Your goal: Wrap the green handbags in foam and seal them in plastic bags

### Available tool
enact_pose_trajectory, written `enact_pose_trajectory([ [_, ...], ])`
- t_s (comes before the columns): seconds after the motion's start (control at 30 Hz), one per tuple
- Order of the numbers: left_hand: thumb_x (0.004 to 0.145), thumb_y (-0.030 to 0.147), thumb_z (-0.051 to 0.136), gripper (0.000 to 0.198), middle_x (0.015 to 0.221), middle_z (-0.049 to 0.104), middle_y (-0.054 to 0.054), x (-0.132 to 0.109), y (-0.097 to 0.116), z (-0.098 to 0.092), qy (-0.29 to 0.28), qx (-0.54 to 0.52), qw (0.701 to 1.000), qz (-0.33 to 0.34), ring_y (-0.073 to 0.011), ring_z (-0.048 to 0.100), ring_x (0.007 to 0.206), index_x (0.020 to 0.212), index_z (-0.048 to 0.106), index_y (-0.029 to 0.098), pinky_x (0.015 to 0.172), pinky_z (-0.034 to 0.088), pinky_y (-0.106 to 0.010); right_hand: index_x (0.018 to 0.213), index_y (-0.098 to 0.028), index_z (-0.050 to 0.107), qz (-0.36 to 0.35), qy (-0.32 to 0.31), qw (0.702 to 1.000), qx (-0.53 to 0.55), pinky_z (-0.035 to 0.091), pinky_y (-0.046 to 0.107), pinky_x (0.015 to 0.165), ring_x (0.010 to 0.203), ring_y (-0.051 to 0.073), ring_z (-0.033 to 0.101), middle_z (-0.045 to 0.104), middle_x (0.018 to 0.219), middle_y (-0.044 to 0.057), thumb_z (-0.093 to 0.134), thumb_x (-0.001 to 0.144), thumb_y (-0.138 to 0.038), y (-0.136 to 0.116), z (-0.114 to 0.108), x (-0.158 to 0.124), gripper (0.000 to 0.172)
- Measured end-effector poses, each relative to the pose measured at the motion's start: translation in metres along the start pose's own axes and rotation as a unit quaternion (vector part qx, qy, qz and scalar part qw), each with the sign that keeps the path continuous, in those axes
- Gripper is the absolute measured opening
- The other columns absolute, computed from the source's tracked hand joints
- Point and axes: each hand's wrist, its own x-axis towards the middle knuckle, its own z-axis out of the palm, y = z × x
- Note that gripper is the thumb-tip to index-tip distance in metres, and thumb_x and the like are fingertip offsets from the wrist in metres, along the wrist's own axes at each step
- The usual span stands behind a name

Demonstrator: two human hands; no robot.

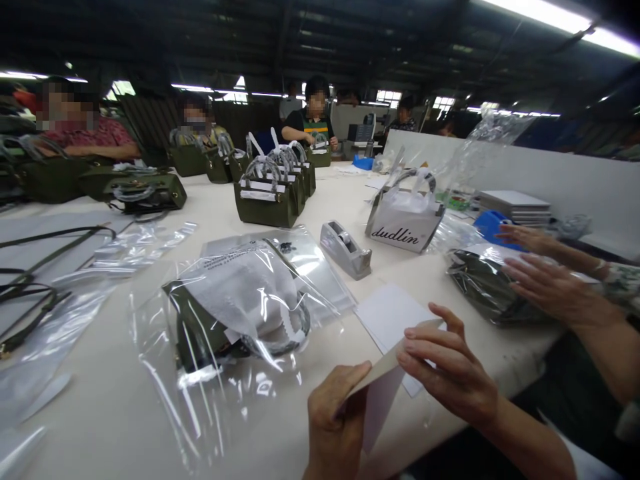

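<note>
My left hand [336, 421] grips the near end of a bent sheet of white card [384, 399], fingers wrapped round its edge. At the sheet's far edge, my right hand [453, 367] pinches it between thumb and fingers. Flat on the table under my right hand lie more white sheets [393, 312]. To the left, an olive green handbag [193, 327] rests on its side inside a clear plastic bag [165, 393], partly covered by white tissue. A grey tape dispenser [345, 250] stands beyond the sheets.
At right, a co-worker's hands [545, 273] press on a plastic-wrapped green bag [480, 283]. Further back stand a white-wrapped bag [403, 223] and a row of green handbags [265, 207]. Straps [45, 287] and plastic lie at left. Several people work across the table.
</note>
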Motion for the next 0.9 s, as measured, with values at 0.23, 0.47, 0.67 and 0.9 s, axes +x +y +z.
enact_pose_trajectory([
  [0.23, 0.076, 0.025, 0.060, 0.013, 0.075, 0.066, -0.004, -0.002, 0.000, -0.002, 0.029, -0.057, 0.992, -0.109, -0.0175, 0.060, 0.068, 0.082, 0.069, 0.019, 0.062, 0.048, -0.024, 0.115, -0.027, 0.053, 0.220, 0.077, 0.962, 0.145, 0.044, 0.039, 0.087, 0.096, 0.019, 0.055, 0.056, 0.102, 0.003, 0.061, 0.074, -0.010, 0.004, -0.003, -0.002, 0.045],
  [0.47, 0.060, 0.032, 0.075, 0.049, 0.085, 0.068, -0.007, -0.008, -0.018, -0.018, 0.137, -0.239, 0.905, -0.325, -0.0249, 0.063, 0.081, 0.103, 0.060, 0.014, 0.074, 0.051, -0.035, 0.067, -0.011, 0.063, 0.511, -0.170, 0.602, 0.590, 0.035, 0.017, 0.038, 0.045, 0.006, 0.046, 0.052, 0.063, 0.001, 0.059, 0.075, -0.048, 0.016, 0.003, -0.018, 0.039],
  [0.67, 0.064, 0.027, 0.073, 0.061, 0.097, 0.065, -0.009, -0.015, -0.047, -0.003, 0.142, -0.356, 0.849, -0.363, -0.0242, 0.062, 0.088, 0.119, 0.047, 0.018, 0.079, 0.049, -0.037, 0.072, -0.014, 0.057, 0.587, -0.088, 0.427, 0.682, 0.032, 0.015, 0.034, 0.040, 0.006, 0.046, 0.055, 0.054, -0.002, 0.075, 0.054, -0.050, -0.010, 0.034, -0.025, 0.044],
  [0.9, 0.060, 0.026, 0.075, 0.066, 0.091, 0.065, -0.009, -0.011, -0.042, 0.012, 0.114, -0.380, 0.836, -0.379, -0.0276, 0.062, 0.089, 0.118, 0.046, 0.016, 0.076, 0.051, -0.038, 0.066, -0.013, 0.056, 0.632, -0.092, 0.394, 0.661, 0.037, 0.018, 0.041, 0.042, 0.006, 0.045, 0.053, 0.053, -0.004, 0.075, 0.055, -0.043, -0.030, 0.050, -0.008, 0.037],
])
